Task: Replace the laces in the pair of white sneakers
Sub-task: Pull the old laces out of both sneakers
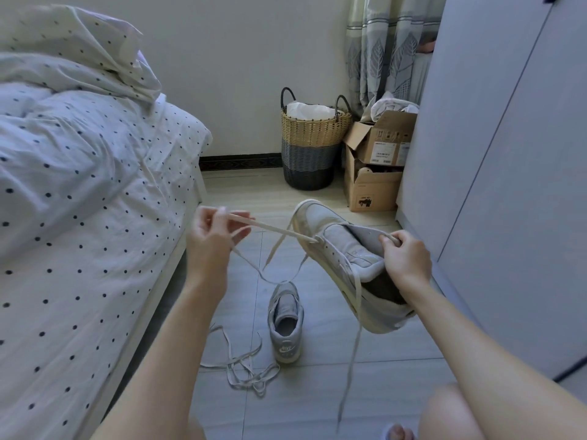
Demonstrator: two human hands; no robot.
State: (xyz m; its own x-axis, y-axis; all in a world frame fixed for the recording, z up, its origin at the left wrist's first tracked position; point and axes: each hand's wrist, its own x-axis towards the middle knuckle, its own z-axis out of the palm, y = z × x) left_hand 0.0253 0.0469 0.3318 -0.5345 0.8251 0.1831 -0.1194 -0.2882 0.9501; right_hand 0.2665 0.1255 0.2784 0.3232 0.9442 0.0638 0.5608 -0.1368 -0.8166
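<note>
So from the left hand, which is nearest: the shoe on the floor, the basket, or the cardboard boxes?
1. Shoe on the floor, just below and right of the left hand.
2. Basket, farther back by the wall.
3. Cardboard boxes, right of the basket.

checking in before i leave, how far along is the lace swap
Early to midway, it seems. Done: the shoe on the floor shows no lace, and loose laces lie beside it. In hand: the right hand holds the other shoe up while the left hand pulls a lace at its eyelets; whether it is coming out or going in is unclear. Left: lacing both shoes.
</note>
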